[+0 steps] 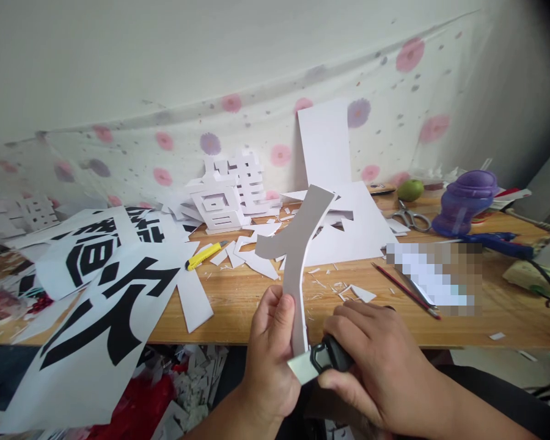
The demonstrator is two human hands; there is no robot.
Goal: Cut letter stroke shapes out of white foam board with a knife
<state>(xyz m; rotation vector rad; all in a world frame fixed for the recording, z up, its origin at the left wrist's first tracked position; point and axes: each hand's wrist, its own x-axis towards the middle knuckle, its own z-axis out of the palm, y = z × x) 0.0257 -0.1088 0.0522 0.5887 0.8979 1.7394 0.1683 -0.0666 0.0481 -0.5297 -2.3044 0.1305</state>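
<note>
My left hand [275, 342] is closed on a curved, branching piece of white foam board [297, 244], held upright over the table's front edge. Its thumb presses the near face of the board. In my right hand [371, 360] is a utility knife [327, 356] with a black handle. The broad blade points left and lies at the lower end of the board, close to my left palm. Whether the edge is touching the board I cannot tell. My right fingers wrap the handle and hide most of it.
Printed sheets with black characters [119, 305] overhang the table at left. A yellow cutter [206, 255], white scraps [256, 260] and cut-out characters [224, 195] lie behind. At right are scissors [412, 218], a pencil [406, 290], a purple cup [465, 201] and a blue glue gun [499, 243].
</note>
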